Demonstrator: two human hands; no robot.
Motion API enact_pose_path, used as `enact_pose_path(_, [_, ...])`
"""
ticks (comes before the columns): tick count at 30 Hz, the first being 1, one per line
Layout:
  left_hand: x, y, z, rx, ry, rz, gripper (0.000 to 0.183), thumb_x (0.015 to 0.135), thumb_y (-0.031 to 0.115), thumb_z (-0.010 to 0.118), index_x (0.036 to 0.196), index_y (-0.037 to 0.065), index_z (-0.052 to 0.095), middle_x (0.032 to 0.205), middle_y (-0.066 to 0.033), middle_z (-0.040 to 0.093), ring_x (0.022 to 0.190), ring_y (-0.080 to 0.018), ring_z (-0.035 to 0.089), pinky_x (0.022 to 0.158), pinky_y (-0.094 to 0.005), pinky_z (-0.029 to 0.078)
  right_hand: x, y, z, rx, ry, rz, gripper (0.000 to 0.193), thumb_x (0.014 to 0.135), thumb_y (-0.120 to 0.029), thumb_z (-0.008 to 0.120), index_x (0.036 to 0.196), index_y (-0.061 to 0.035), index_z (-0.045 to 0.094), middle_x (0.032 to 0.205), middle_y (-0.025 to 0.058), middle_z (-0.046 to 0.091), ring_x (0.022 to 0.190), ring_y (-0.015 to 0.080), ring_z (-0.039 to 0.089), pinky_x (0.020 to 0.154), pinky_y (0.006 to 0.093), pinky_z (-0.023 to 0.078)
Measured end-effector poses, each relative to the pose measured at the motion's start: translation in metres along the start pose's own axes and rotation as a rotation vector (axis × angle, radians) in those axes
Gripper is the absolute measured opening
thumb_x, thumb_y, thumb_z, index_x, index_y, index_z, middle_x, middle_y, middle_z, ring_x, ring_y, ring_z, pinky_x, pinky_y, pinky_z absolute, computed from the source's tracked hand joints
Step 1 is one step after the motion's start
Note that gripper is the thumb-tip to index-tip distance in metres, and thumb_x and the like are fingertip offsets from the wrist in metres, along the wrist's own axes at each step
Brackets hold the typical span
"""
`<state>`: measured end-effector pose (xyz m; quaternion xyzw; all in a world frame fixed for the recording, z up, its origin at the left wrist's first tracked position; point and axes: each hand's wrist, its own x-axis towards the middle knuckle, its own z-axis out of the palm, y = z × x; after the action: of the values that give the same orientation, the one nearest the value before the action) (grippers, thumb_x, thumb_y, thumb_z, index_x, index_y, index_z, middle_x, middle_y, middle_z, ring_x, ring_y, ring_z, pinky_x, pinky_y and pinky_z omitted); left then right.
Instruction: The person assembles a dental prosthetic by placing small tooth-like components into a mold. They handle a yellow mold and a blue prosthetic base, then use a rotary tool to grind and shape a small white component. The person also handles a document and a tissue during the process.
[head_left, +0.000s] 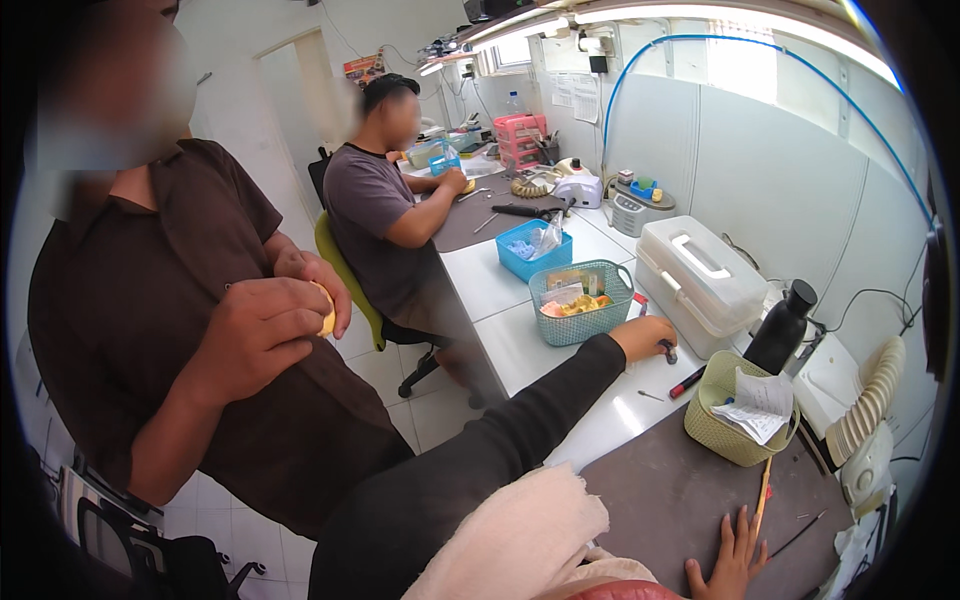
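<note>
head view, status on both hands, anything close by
Left hand at small dark object, grip unclear. Right hand spread on dark mat. Grey-green basket close beside left hand.

The room is bright, lit by a light strip under the shelf and a pale window. The white tabletop glares, while the standing person's brown shirt sinks into shadow. Heavy blur covers both co-workers' heads. Fisheye distortion curves the blue hose toward a black rim. The right hand looks sharp; the dark object at the left hand seems too small to identify.
</note>
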<state>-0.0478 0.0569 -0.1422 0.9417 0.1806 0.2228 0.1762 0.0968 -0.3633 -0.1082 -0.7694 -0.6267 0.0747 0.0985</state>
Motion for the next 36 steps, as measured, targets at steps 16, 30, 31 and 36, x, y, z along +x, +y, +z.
enact_pose_path(16, [-0.004, 0.002, -0.013, -0.022, 0.125, -0.008, 0.018, 0.083, 0.012, 0.066, 0.099, 0.005, 0.064, 0.100, -0.0106, 0.061, 0.098, -0.0299, 0.060, 0.083, -0.0386, 0.048, 0.003, -0.010, -0.002, 0.011, -0.050, 0.072, 0.084, 0.075, -0.035, 0.068, 0.147, -0.0106, 0.031, 0.157, 0.0139, 0.020, 0.145, 0.0320, 0.016, 0.113, 0.0551, 0.010])
enact_pose_path(30, [-0.012, 0.065, -0.039, -0.275, 0.345, 0.115, 0.019, 0.082, 0.011, 0.068, 0.100, 0.004, 0.068, 0.096, -0.0066, 0.065, 0.083, -0.0167, 0.063, 0.073, -0.0290, 0.050, 0.009, -0.011, 0.010, -0.122, -0.023, 0.131, 0.081, 0.074, -0.040, 0.063, 0.145, -0.0096, 0.036, 0.156, 0.0098, 0.023, 0.147, 0.0269, 0.013, 0.113, 0.0527, -0.006])
enact_pose_path(31, [-0.012, 0.070, -0.039, -0.286, 0.342, 0.123, 0.019, 0.083, 0.010, 0.068, 0.100, 0.004, 0.068, 0.097, -0.0062, 0.065, 0.083, -0.0157, 0.063, 0.074, -0.0283, 0.050, 0.008, -0.011, 0.010, -0.123, -0.021, 0.131, 0.081, 0.074, -0.040, 0.063, 0.145, -0.0101, 0.036, 0.156, 0.0098, 0.023, 0.147, 0.0268, 0.013, 0.113, 0.0526, -0.006])
enact_pose_path(36, [-0.012, 0.083, -0.034, -0.378, 0.387, 0.196, 0.018, 0.080, 0.005, 0.069, 0.098, 0.002, 0.068, 0.096, -0.0060, 0.066, 0.081, -0.0141, 0.062, 0.073, -0.0261, 0.049, 0.007, -0.010, 0.013, -0.158, 0.009, 0.113, 0.081, 0.075, -0.041, 0.062, 0.145, -0.0104, 0.036, 0.156, 0.0091, 0.023, 0.147, 0.0265, 0.013, 0.113, 0.0520, -0.006])
